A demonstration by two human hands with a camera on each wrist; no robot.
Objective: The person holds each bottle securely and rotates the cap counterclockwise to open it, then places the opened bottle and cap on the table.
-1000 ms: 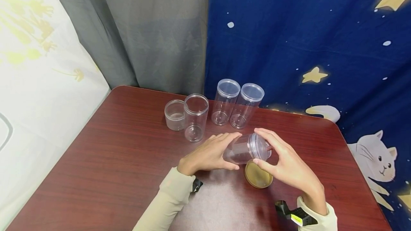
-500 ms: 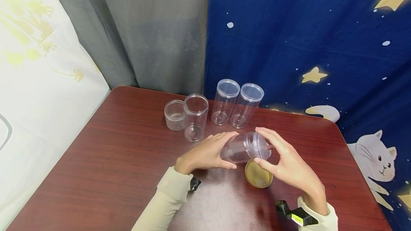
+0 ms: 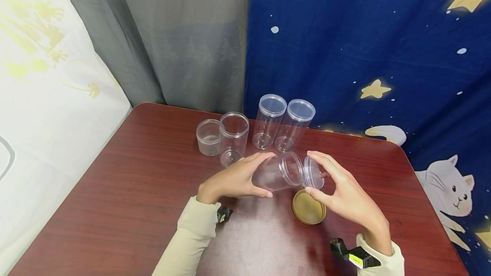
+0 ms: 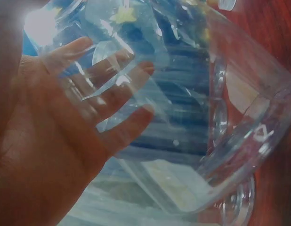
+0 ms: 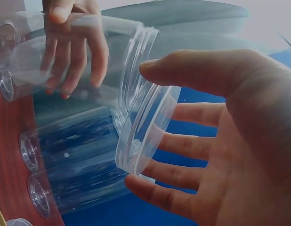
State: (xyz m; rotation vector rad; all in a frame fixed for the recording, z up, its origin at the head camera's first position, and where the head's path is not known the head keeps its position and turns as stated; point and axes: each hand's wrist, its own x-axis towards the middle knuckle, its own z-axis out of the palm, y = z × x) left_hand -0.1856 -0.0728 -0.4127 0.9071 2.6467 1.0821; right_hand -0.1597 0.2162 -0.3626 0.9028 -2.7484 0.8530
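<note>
My left hand (image 3: 238, 176) grips a clear plastic jar (image 3: 270, 173), tilted on its side above the table with its threaded mouth facing right. In the left wrist view, the fingers curve round the jar's see-through wall (image 4: 183, 108). A clear screw lid (image 3: 312, 173) is pinched between the thumb and fingers of my right hand (image 3: 349, 197). The right wrist view shows this lid (image 5: 148, 129) slanted just off the jar's rim, the two parted. Below them a round gold lid (image 3: 308, 208) lies on the table.
Behind the hands, two tall clear jars with lids (image 3: 270, 118) (image 3: 296, 122) stand side by side. To their left are a tall lidless jar (image 3: 235, 137) and a short, wide clear jar (image 3: 208, 139). The reddish-brown table (image 3: 115, 208) ends at curtains (image 3: 192, 46) behind.
My left hand has drawn the jar leftward, and a gap has opened between its mouth and the clear lid. The right hand stays nearly where it was, holding the lid.
</note>
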